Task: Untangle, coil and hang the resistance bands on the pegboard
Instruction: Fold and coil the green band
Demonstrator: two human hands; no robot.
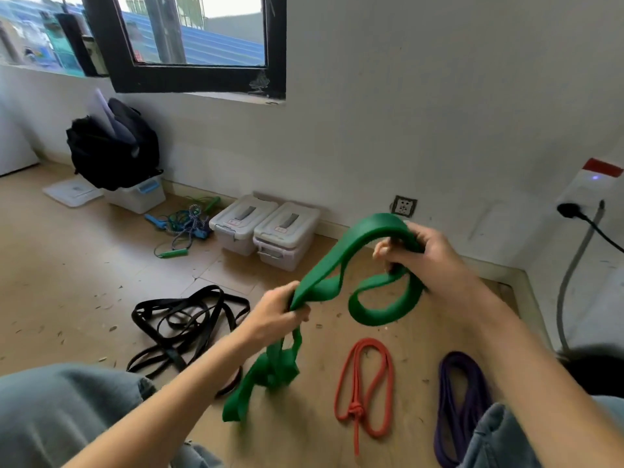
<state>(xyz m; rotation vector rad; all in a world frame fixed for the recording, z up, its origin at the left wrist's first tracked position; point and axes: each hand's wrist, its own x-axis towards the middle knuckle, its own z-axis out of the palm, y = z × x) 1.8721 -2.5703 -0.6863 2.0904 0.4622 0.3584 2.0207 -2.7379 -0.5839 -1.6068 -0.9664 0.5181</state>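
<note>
Both hands, left hand (282, 312) and right hand (427, 255), grip the green band (341, 261) above a littered wooden floor (84, 265) beside a white wall (422, 113).

Single head-worn wide-angle view, looking forward and down from above the knees toward the tan wooden floor (84, 265) and white plaster wall (405, 113). Close on both forearms at frame centre; strong barrel distortion at edges. No second view to overlap.
</note>
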